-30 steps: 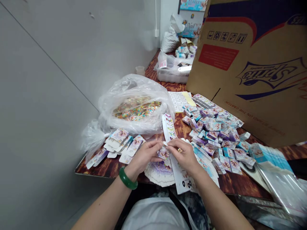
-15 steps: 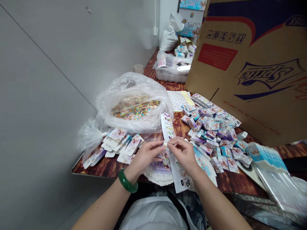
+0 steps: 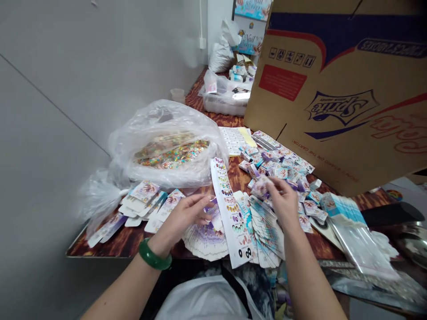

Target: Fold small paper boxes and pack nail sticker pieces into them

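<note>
My right hand [image 3: 284, 201] pinches a small pink-and-white printed box [image 3: 261, 186] above a heap of small folded boxes [image 3: 278, 169]. My left hand [image 3: 187, 214], with a green bangle at the wrist, hovers over a fan of flat purple boxes [image 3: 206, 240]. Its fingers are apart and hold nothing that I can see. Between the hands lies a long sticker sheet [image 3: 230, 209] with rows of coloured nail designs. Right of that sheet, flat blue boxes [image 3: 265, 231] are fanned out under my right hand.
An open clear bag [image 3: 167, 106] of colourful small packets stands behind my left hand, with more flat boxes [image 3: 143, 198] before it. A large carton [image 3: 327, 98] rises at the right. Clear sleeves [image 3: 362, 249] overhang the front edge. A plastic tub [image 3: 223, 106] sits farther back.
My hands were together over the fan around a small box. Now the right hand has carried it right to the heap, and the left has drawn back with fingers apart. The view has shifted right.
</note>
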Action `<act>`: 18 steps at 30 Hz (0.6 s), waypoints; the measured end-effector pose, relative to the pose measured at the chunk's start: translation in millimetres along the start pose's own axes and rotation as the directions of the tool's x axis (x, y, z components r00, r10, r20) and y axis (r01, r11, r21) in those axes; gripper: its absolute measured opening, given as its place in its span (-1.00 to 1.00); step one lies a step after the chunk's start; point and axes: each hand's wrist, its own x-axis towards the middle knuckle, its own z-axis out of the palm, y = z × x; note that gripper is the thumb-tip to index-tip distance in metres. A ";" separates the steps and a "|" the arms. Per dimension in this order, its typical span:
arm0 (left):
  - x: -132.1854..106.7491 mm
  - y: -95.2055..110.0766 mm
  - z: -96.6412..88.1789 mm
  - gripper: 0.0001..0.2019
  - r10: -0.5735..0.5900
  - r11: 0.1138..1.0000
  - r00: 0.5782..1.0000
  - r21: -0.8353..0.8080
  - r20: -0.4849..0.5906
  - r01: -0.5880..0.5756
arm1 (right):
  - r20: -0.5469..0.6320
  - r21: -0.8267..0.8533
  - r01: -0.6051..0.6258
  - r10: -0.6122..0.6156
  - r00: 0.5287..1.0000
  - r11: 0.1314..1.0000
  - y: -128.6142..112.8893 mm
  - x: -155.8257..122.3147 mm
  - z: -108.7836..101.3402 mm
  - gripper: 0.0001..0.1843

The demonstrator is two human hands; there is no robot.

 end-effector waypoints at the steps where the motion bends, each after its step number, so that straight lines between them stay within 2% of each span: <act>1: 0.4 0.7 -2.7 -0.56 0.014 1.000 1.000 0.004 -0.024 -0.014 | -0.112 -0.168 0.037 -0.056 0.992 0.985 3.2 7.0 -4.9 -0.59; 2: 0.9 0.7 -4.5 -0.57 0.024 1.000 0.999 -0.004 -0.044 -0.024 | -0.155 -0.286 0.057 -0.105 0.982 0.957 4.7 10.8 -5.4 -0.55; 3: 1.6 0.1 -5.4 -0.58 0.032 0.999 0.998 -0.015 -0.061 -0.033 | -0.126 -0.356 0.075 -0.127 0.984 0.932 4.3 11.3 -1.3 -0.54; 5: 2.8 -1.7 -4.3 -0.61 0.038 0.999 0.996 -0.034 -0.077 -0.041 | 0.099 -0.367 0.110 -0.079 0.992 0.924 -1.7 3.7 19.2 -0.61; 7: 3.3 -2.8 -0.9 -0.61 0.039 0.998 0.997 -0.039 -0.073 -0.042 | 0.369 -0.401 0.174 -0.015 0.929 0.899 -11.3 -9.1 48.9 -0.63; 9: 2.8 -3.2 1.8 -0.61 0.043 0.998 0.997 -0.034 -0.065 -0.046 | 0.485 -0.532 0.226 0.074 0.871 0.816 -19.7 -19.4 76.9 -0.56; 12: 1.6 -4.3 1.6 -0.61 0.047 0.999 0.996 -0.025 -0.077 -0.049 | 0.510 -0.644 0.215 0.202 0.836 0.735 -25.1 -22.8 101.0 -0.39; 15: 1.9 -7.1 -1.6 -0.62 0.039 0.999 0.994 -0.028 -0.106 -0.042 | 0.521 -0.637 0.200 0.224 0.823 0.745 -23.5 -18.0 105.0 -0.35; 18: 4.6 -9.9 -2.9 -0.65 0.036 0.999 0.994 -0.038 -0.101 -0.040 | 0.501 -0.615 0.169 0.217 0.838 0.770 -21.7 -16.1 102.2 -0.29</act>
